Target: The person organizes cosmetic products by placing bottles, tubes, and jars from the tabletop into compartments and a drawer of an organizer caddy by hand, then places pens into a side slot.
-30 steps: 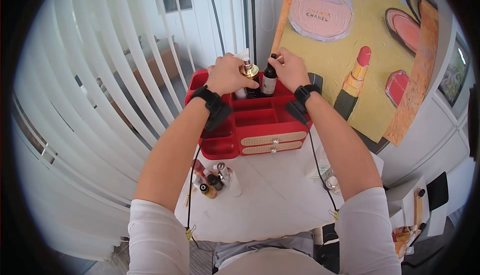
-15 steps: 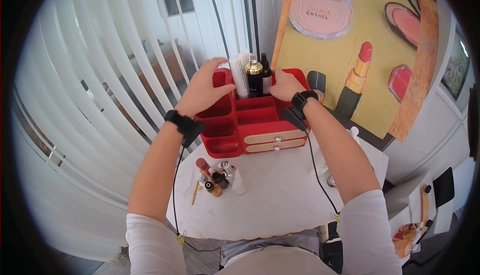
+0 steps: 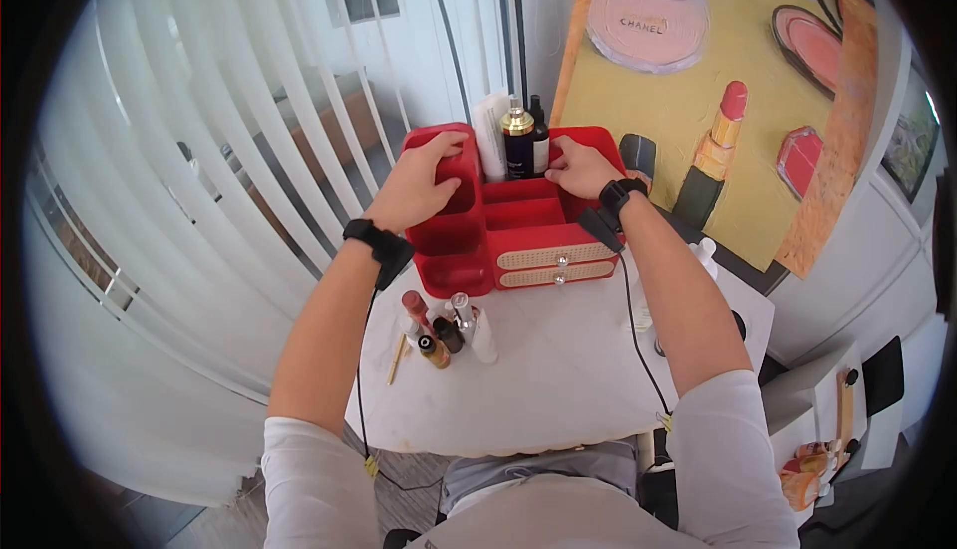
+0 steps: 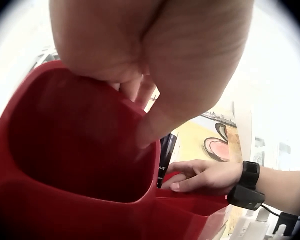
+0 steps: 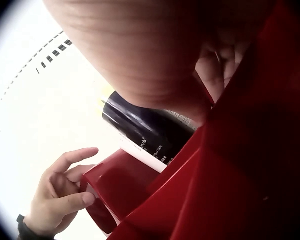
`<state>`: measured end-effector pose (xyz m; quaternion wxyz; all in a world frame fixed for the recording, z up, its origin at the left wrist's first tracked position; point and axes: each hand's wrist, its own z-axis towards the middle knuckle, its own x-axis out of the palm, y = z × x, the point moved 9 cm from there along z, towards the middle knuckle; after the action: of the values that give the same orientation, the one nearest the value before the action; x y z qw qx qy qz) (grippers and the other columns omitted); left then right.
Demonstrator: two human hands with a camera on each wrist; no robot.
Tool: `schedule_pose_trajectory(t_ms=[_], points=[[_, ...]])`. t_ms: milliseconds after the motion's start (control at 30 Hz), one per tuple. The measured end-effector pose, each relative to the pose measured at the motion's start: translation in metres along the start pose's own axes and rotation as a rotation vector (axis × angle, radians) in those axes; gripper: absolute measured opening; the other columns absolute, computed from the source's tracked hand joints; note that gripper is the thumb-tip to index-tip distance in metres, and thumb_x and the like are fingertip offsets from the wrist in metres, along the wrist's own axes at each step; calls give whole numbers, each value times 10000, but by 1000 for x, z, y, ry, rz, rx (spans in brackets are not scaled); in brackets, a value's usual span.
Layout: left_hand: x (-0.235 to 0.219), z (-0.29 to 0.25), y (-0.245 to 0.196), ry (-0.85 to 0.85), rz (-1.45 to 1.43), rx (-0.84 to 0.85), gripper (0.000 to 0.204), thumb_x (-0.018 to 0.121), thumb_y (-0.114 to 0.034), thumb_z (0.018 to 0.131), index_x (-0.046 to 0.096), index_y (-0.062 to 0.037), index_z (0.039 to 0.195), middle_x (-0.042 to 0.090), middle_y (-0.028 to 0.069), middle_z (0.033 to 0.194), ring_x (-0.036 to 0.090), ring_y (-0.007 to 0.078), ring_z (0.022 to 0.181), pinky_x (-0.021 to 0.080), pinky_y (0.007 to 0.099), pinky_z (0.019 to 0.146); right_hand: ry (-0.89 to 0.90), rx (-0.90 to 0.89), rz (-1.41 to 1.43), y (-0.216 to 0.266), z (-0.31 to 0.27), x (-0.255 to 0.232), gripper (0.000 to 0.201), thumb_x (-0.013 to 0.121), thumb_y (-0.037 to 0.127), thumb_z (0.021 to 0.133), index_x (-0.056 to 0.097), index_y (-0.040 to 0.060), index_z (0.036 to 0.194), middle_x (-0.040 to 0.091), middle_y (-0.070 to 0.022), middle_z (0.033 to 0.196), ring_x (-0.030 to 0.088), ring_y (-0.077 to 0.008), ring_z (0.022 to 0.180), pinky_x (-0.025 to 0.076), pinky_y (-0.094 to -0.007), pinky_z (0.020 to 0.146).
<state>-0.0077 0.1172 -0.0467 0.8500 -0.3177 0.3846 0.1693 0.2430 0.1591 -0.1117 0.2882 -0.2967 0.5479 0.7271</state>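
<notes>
Both hands off the bottles (image 3: pixel 525 140) now, moved out to the red organizer (image 3: pixel 518 220) at the back of the bench (image 3: pixel 558 369): left grip (image 3: pixel 419 185) clasping its left wall, right grip (image 3: pixel 578 168) clasping its right rim. Looks like repositioning.

The head camera looked forward and down from above, taking in both arms. Each wrist camera sat very close under its own fingers (image 4: pixel 145 125), facing across the red organizer (image 3: pixel 518 220) toward the opposite hand; all three views shared that organizer's rim.
</notes>
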Motion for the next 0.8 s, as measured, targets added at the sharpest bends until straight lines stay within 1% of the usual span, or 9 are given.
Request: schedule_pose_trajectory(t_ms=[167, 267, 367, 467, 500, 567, 600, 667, 800], points=[[5, 3, 4, -42, 11, 41, 585, 697, 29, 876, 561, -22, 1443, 706, 223, 1327, 654, 377, 1279, 500, 415, 1112, 28, 8, -21, -2, -5, 1, 628, 718, 177, 953, 459, -40, 1483, 747, -262, 1199, 717, -386, 1162, 555, -438, 1009], [2, 1, 7, -57, 27, 10, 576, 698, 5, 890, 576, -31, 1452, 689, 199, 1372, 635, 355, 1316, 482, 399, 1142, -13, -29, -27, 2, -11, -1, 686, 696, 148, 986, 367, -13, 1566, 670, -292, 1368, 666, -379, 1275, 513, -402, 1082], [-22, -15, -14, -270, 23, 164, 506, 719, -25, 894, 633, -57, 1392, 646, 169, 1429, 625, 342, 1314, 487, 395, 1115, -455, -270, -129, 43, -45, -33, 483, 652, 74, 964, 531, -22, 1422, 718, -267, 1226, 690, -426, 1167, 546, -447, 1021], [-50, -58, -44, -376, 121, 259, 385, 714, -13, 892, 687, -51, 1274, 673, 120, 1322, 688, 244, 1090, 538, 322, 897, -498, -267, 38, 97, -105, -40, 367, 626, 21, 935, 616, 17, 1302, 729, -205, 1163, 706, -389, 1104, 565, -438, 963], [-51, -74, -42, -307, 14, 118, 327, 706, 0, 886, 701, -43, 1210, 675, 91, 1247, 649, 180, 960, 497, 281, 788, -435, -384, 138, 104, -120, -26, 338, 619, -7, 900, 640, 41, 1234, 722, -174, 1136, 709, -355, 1080, 573, -422, 924], [-42, -115, -37, -215, -127, -21, 245, 682, 36, 867, 715, -31, 1100, 665, 28, 1095, 505, 57, 705, 390, 219, 582, -60, -350, 206, 123, -156, 11, 537, 656, -7, 853, 567, 58, 1378, 649, -182, 1334, 684, -352, 1155, 571, -430, 936], [-36, -135, -42, -176, -128, -92, 247, 678, 67, 852, 723, -29, 1075, 662, 22, 1065, 507, 59, 682, 396, 221, 577, -41, -526, 212, 112, -165, 40, 745, 794, 48, 790, 515, 88, 1479, 631, -124, 1383, 663, -204, 881, 563, -325, 807], [-15, -163, -48, -107, -160, -172, 408, 745, 60, 813, 703, -52, 1203, 642, 15, 1078, 483, 47, 628, 387, 212, 553, 160, -382, 173, 114, -188, 74, 833, 858, 164, 775, 483, 75, 1513, 603, -162, 1419, 688, -281, 942, 571, -384, 845], [17, -167, -60, -26, -211, -241, 493, 825, -31, 819, 678, -69, 1287, 638, 27, 1040, 497, 75, 613, 417, 235, 557, -14, -326, 150, 97, -195, 131, 797, 888, 285, 758, 523, 59, 1430, 661, -182, 1300, 701, -356, 957, 574, -437, 843]])
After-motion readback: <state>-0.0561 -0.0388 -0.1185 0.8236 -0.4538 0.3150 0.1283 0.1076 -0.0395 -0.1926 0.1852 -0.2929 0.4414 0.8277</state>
